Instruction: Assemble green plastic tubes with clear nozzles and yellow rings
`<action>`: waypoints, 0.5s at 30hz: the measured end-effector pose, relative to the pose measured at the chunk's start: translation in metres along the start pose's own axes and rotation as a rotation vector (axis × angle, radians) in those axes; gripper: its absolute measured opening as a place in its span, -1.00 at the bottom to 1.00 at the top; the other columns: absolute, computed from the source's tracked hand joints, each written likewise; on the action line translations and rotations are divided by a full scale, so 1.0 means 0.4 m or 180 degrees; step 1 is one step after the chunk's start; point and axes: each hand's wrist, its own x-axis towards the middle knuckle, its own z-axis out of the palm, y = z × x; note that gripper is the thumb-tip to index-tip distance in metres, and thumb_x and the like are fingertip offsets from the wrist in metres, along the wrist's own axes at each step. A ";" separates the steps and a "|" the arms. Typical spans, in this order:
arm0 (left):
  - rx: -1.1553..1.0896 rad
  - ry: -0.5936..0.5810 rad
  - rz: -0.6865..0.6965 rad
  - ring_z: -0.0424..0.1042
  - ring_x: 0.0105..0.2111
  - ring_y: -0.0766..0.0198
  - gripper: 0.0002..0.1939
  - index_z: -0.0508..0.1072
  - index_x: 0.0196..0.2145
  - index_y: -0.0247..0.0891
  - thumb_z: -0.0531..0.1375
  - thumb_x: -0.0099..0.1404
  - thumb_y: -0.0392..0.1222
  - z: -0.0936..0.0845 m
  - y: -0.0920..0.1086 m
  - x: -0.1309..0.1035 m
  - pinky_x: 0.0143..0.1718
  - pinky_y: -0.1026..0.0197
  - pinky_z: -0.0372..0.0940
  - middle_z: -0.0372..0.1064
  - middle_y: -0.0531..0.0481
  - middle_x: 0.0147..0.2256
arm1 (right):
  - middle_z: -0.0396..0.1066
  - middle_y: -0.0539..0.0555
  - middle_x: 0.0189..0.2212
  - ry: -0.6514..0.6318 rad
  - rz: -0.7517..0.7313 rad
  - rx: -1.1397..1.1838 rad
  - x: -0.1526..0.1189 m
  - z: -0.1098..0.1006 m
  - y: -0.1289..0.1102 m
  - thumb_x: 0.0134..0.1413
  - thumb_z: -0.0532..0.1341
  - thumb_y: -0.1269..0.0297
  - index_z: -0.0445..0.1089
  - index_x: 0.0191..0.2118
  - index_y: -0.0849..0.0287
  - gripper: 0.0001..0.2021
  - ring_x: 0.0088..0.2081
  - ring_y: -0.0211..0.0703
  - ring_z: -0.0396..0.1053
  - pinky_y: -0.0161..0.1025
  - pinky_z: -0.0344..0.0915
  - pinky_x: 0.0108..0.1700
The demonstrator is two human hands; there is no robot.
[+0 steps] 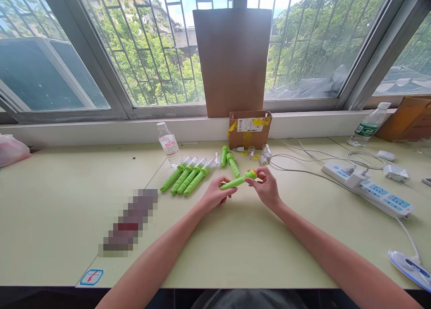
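Note:
My left hand [216, 193] is closed round the lower end of a green tube-shaped handle [235, 182], held tilted above the table. The fingertips of my right hand [266, 185] pinch its upper end, where a yellow ring [252, 172] sits. Just behind, two more green handles [233, 165] lie near a small carton. To the left, several green handles with clear tubes on their ends [191, 176] lie side by side. Clear caps [251, 152] and loose yellow rings [256, 157] are scattered behind my right hand.
A small carton [249, 136] stands by the window ledge. One water bottle [169, 145] is at the left, another [368, 125] at the right. A power strip [380, 193] with cables lies right. A pixelated patch [129, 221] covers something left on the table [50, 210].

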 end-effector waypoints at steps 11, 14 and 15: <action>-0.0667 -0.0021 -0.0349 0.12 -0.78 0.49 -0.62 0.20 -0.47 -0.25 0.27 0.06 0.07 0.010 -0.009 0.003 -0.77 0.39 -0.09 0.28 0.14 -0.68 | 0.47 0.03 -0.36 -0.0143 0.0169 0.0349 0.000 -0.001 0.005 -0.27 0.40 0.00 0.15 -0.34 0.09 -0.53 -0.28 -0.06 0.46 -0.11 0.49 -0.35; -0.0870 -0.0079 -0.0539 0.10 -0.80 0.48 -0.61 0.17 -0.51 -0.24 0.28 0.06 0.05 0.008 -0.001 0.003 -0.78 0.38 -0.12 0.24 0.15 -0.73 | 0.46 0.05 -0.30 -0.0225 0.0172 0.0319 0.002 -0.004 0.003 -0.28 0.41 0.04 0.16 -0.32 0.08 -0.52 -0.21 -0.05 0.44 -0.11 0.50 -0.33; -0.0901 -0.0102 -0.0584 0.10 -0.80 0.48 -0.60 0.16 -0.52 -0.24 0.28 0.06 0.05 0.007 0.003 0.002 -0.78 0.38 -0.13 0.22 0.15 -0.74 | 0.46 0.06 -0.26 -0.0230 0.0179 0.0297 0.003 -0.005 0.003 -0.28 0.41 0.05 0.16 -0.31 0.08 -0.53 -0.20 -0.05 0.44 -0.12 0.50 -0.33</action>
